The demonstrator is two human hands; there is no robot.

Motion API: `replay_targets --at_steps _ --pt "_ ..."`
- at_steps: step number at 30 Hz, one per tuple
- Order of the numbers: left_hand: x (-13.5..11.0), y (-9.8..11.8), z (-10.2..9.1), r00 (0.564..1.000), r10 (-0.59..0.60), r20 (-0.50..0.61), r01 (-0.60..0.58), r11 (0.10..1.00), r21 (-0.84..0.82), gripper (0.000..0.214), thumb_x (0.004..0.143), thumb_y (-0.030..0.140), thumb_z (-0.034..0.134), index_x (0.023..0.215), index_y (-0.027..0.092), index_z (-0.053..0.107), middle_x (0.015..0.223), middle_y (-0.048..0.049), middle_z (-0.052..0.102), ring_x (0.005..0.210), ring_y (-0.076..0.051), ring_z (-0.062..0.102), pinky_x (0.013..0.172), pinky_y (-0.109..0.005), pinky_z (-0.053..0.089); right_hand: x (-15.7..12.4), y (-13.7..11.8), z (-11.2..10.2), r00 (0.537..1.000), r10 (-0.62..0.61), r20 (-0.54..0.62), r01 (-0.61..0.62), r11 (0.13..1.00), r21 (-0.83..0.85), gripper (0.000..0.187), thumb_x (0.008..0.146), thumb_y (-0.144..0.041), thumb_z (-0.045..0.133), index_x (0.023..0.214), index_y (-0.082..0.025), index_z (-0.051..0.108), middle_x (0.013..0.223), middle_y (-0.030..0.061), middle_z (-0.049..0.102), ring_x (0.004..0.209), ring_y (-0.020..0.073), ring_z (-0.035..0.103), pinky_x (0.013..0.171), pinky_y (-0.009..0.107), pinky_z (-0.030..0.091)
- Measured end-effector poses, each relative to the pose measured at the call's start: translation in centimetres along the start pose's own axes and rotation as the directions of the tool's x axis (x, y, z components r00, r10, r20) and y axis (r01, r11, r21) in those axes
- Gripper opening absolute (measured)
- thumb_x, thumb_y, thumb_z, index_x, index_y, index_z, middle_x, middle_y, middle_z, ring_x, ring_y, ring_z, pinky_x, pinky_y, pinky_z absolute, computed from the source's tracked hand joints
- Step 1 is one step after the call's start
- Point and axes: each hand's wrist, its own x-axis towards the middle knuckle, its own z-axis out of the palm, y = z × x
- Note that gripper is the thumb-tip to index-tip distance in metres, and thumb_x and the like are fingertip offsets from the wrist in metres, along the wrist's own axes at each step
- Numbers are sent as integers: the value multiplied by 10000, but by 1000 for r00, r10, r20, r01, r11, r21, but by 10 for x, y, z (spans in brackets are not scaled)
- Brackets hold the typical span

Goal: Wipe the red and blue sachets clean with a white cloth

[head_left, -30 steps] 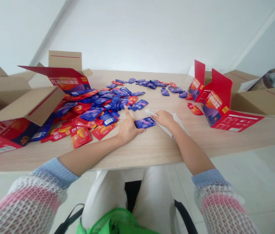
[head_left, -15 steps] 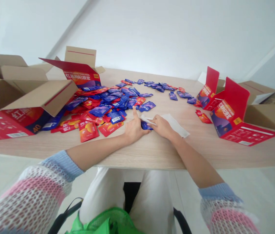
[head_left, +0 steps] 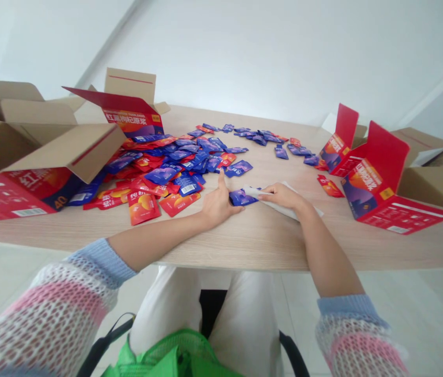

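Observation:
My left hand (head_left: 216, 204) rests on the wooden table (head_left: 252, 241), thumb and fingers closed on one blue sachet (head_left: 240, 197), with the index finger pointing up. My right hand (head_left: 284, 195) is beside it, pinching the edge of a white cloth (head_left: 303, 209) that lies flat on the table and reaches over the sachet. A heap of blue and red sachets (head_left: 166, 167) lies just left of my left hand.
Open cardboard cartons (head_left: 29, 136) and a red printed box (head_left: 21, 191) stand at the left. Two open red boxes (head_left: 374, 183) and another carton (head_left: 433, 183) stand at the right. More sachets (head_left: 260, 139) are scattered at the far middle. A green bag (head_left: 178, 356) lies in my lap.
The hands came together on the blue sachet, then my right hand drew slightly right with the cloth. The sachet is lifted a little at my left fingers. The camera shifted left.

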Motion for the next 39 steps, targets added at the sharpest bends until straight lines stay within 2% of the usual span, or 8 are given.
replay_targets --at_steps 7,13,19,24,28,32,35,39 --pt "1 -2 -1 999 23 34 -26 997 73 1180 654 535 729 1477 122 -9 1066 -93 665 973 -284 637 741 -321 443 -2 23 -3 896 271 -352 -352 916 -191 405 877 -499 487 1132 -260 693 991 68 717 913 272 623 695 282 409" --pt "0 -3 1 1000 22 21 -23 998 58 1245 661 540 723 1464 101 -120 1015 -96 683 939 -279 650 699 -309 437 2 -18 10 820 33 -571 -195 954 -226 450 958 -452 343 1215 -225 634 1067 89 664 942 231 595 779 275 402" --pt "0 1 1 1000 -19 10 18 997 70 1284 656 542 729 1456 82 -164 1015 -117 679 944 -297 650 723 -321 444 5 -54 30 974 -68 -218 3 958 -287 398 909 -478 481 1157 -229 668 937 74 656 872 197 587 733 251 389" --pt "-2 4 -2 999 -41 28 40 997 67 1262 664 519 733 1455 64 -140 1033 -136 670 923 -289 662 704 -301 448 2 -64 30 965 -262 -34 258 963 -79 327 851 -466 584 1024 -228 727 866 51 650 784 169 579 692 250 402" --pt "-1 2 -1 999 -21 39 20 999 44 1221 647 493 755 1463 95 -61 1056 -117 665 934 -269 661 725 -293 459 0 -58 23 937 -340 77 331 937 110 297 802 -460 636 949 -229 751 831 26 668 737 156 585 696 255 426" --pt "6 -4 0 993 97 65 -101 992 70 955 662 542 721 1402 162 252 1108 -93 647 996 -255 636 776 -308 468 2 -37 14 941 -306 142 281 944 173 306 760 -451 667 952 -230 755 802 5 703 742 163 604 728 261 447" --pt "12 -6 1 981 178 74 -185 976 115 716 663 594 692 1221 204 472 1146 -77 629 1020 -260 621 803 -320 464 2 -18 9 980 -185 70 173 973 153 315 756 -460 663 965 -242 754 813 -3 728 768 176 618 770 271 454" --pt "11 -2 -1 992 107 61 -114 987 115 944 637 577 720 1375 170 296 1070 -83 658 951 -272 645 758 -320 466 0 7 6 974 115 -193 -122 992 -22 323 782 -455 642 1012 -251 742 872 3 737 794 206 637 730 269 450"
